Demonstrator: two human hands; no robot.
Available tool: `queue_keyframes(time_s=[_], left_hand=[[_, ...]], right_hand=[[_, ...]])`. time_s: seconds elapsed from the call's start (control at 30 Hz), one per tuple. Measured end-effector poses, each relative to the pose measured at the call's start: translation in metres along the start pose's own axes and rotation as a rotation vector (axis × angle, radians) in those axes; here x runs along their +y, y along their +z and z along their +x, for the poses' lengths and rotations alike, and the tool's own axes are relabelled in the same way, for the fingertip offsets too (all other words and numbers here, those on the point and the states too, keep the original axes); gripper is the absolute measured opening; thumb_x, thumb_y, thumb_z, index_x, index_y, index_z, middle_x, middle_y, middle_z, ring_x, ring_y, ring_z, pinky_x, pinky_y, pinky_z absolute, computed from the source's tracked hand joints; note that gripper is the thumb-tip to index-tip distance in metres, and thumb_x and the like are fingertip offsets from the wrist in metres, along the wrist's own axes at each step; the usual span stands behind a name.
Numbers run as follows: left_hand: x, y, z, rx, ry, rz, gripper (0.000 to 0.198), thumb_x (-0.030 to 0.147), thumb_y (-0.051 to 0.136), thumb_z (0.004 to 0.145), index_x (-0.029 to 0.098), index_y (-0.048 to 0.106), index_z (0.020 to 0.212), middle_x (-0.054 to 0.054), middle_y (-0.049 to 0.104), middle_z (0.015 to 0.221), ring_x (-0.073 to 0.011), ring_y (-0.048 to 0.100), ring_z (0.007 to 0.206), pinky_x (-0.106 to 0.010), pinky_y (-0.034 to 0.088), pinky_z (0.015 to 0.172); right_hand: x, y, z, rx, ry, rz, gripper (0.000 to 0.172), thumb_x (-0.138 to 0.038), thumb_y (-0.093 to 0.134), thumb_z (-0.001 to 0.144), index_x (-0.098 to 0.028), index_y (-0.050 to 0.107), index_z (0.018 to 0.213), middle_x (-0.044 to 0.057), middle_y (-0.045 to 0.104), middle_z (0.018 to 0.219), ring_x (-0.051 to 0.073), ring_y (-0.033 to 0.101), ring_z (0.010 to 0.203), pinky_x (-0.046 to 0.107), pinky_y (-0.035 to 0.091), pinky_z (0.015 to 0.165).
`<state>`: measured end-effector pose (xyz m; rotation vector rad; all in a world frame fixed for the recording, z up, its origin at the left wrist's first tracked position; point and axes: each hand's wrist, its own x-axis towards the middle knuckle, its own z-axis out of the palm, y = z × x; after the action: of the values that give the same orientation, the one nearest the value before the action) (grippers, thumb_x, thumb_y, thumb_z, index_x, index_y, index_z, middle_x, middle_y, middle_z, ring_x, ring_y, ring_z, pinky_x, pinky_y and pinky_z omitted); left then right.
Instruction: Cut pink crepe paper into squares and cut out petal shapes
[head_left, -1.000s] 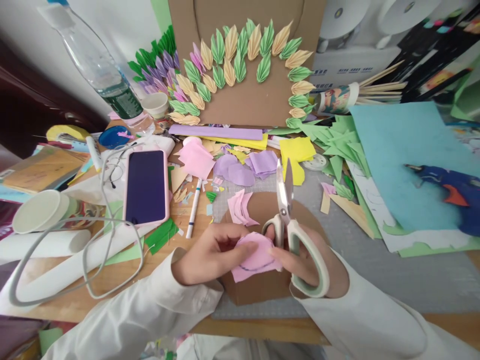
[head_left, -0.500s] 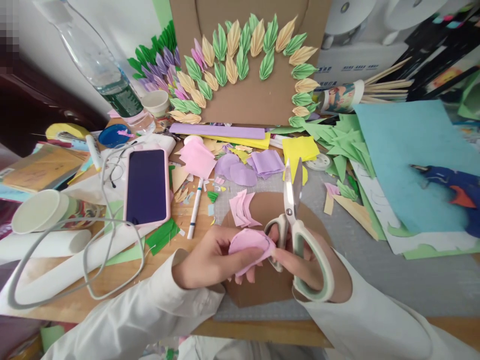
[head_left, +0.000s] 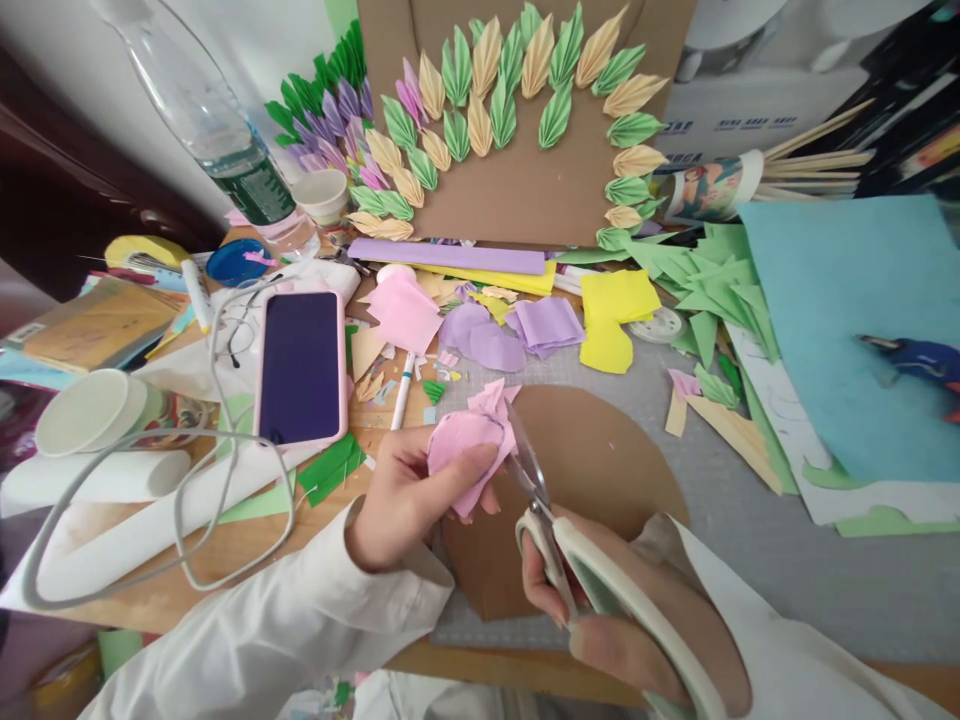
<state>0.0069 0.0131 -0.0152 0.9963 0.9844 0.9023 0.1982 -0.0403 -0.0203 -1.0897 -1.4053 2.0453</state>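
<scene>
Between the thumb and fingers of my left hand is a rounded stack of pink paper with a dark drawn outline. My right hand has its fingers through the handles of a pair of scissors. The blades are parted a little and reach the right edge of the pink paper. Below both hands lies a brown cardboard disc on a grey cutting mat. Pink scraps show just behind the held paper, partly hidden by it.
A cardboard panel with folded paper leaves stands at the back. On the left are a phone, a looped white cable, a paper cup and a bottle. A glue gun lies on blue paper at right.
The scissors have swung from pointing upward to pointing at the pink paper, their blades now at its edge. My right hand has turned and moved lower; the left has shifted slightly left.
</scene>
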Motion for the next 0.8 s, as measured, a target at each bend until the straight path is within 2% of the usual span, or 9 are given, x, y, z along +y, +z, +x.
queue_keyframes(time_s=[0.1,0.27,0.43,0.57,0.8], left_hand=[[-0.001,0.003,-0.002,-0.017,0.035,0.074,0.034,0.032,0.068,0.084,0.013,0.069,0.056,-0.004,0.065,0.048,-0.0074,0.048,0.039,-0.019,0.035,0.04],[-0.001,0.003,-0.002,-0.056,0.07,0.091,0.034,0.03,0.066,0.085,0.013,0.07,0.056,-0.004,0.064,0.048,-0.0072,0.049,0.04,-0.018,0.037,0.041],[-0.003,0.001,-0.001,-0.076,0.007,0.005,0.031,0.033,0.067,0.085,0.014,0.071,0.061,-0.003,0.066,0.049,-0.0063,0.049,0.039,-0.017,0.037,0.039],[-0.003,0.001,-0.001,-0.078,-0.027,-0.052,0.029,0.034,0.068,0.084,0.014,0.072,0.064,-0.003,0.067,0.05,-0.0061,0.05,0.038,-0.015,0.038,0.037],[-0.003,-0.001,0.0,-0.113,-0.078,-0.159,0.023,0.033,0.069,0.083,0.014,0.075,0.072,-0.002,0.069,0.052,-0.0052,0.052,0.037,-0.013,0.039,0.037]], right_hand=[[-0.005,-0.003,-0.001,-0.078,0.015,0.033,0.038,-0.052,0.063,0.072,-0.022,0.043,0.081,-0.006,0.043,0.064,0.009,0.031,0.05,0.023,0.028,0.046],[-0.005,-0.001,-0.004,-0.002,-0.02,0.012,0.029,-0.046,0.057,0.076,-0.021,0.042,0.081,-0.005,0.042,0.064,0.009,0.031,0.052,0.024,0.027,0.048],[0.001,0.001,-0.002,0.005,-0.005,0.037,0.028,-0.044,0.058,0.081,-0.022,0.041,0.08,-0.006,0.04,0.065,0.009,0.032,0.053,0.025,0.029,0.049],[-0.005,-0.001,-0.001,0.02,-0.024,-0.014,0.023,-0.038,0.056,0.085,-0.022,0.041,0.079,-0.006,0.039,0.064,0.009,0.032,0.055,0.025,0.03,0.051],[-0.013,0.001,0.0,0.064,0.018,-0.071,0.023,-0.04,0.056,0.081,-0.021,0.044,0.075,-0.005,0.039,0.062,0.011,0.034,0.054,0.027,0.03,0.051]])
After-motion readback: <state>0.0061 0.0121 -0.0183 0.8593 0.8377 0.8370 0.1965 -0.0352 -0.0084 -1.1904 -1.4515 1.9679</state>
